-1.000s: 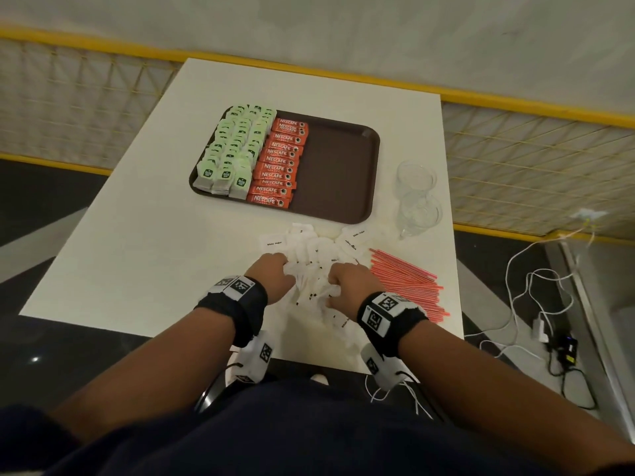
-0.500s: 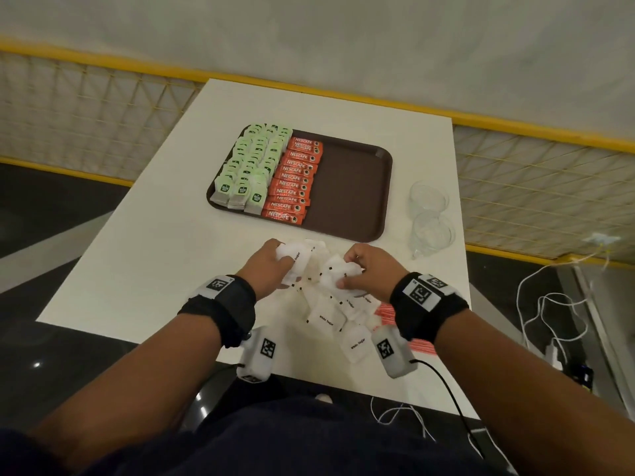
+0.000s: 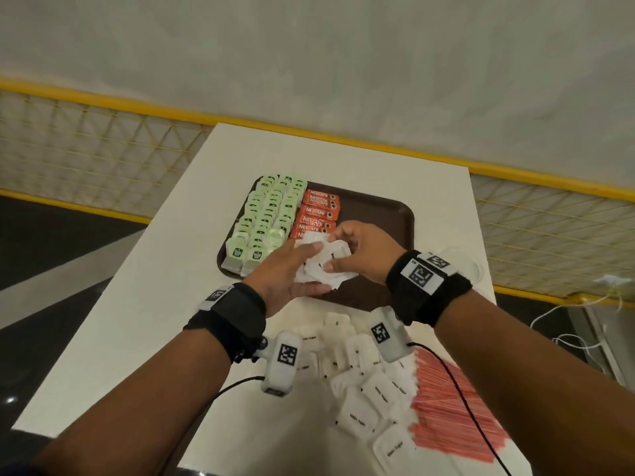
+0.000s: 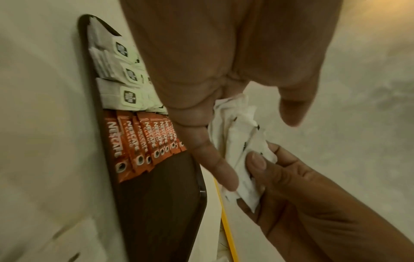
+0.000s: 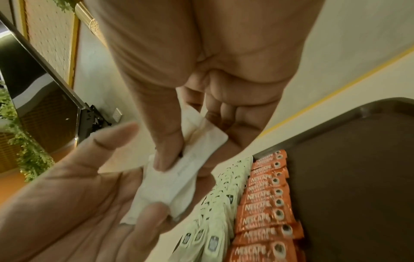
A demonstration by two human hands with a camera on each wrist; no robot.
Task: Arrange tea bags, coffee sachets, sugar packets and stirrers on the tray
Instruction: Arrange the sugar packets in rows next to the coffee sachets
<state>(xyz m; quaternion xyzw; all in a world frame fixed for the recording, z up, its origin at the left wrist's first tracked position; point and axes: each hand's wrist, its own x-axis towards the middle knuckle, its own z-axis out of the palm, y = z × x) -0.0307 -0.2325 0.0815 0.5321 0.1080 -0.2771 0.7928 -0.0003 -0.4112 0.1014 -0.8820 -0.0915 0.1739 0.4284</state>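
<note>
Tea bags and Nescafé sachets already rowed on tray; right part bare. Left hand cradles, right hand pinches a sugar packet bundle above the tray. Loose sugar packets and, apparently, stirrers remain on the table.

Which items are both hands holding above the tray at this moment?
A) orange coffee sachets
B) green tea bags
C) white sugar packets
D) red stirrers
C: the left hand and right hand together hold a bunch of white sugar packets over the tray.
</note>
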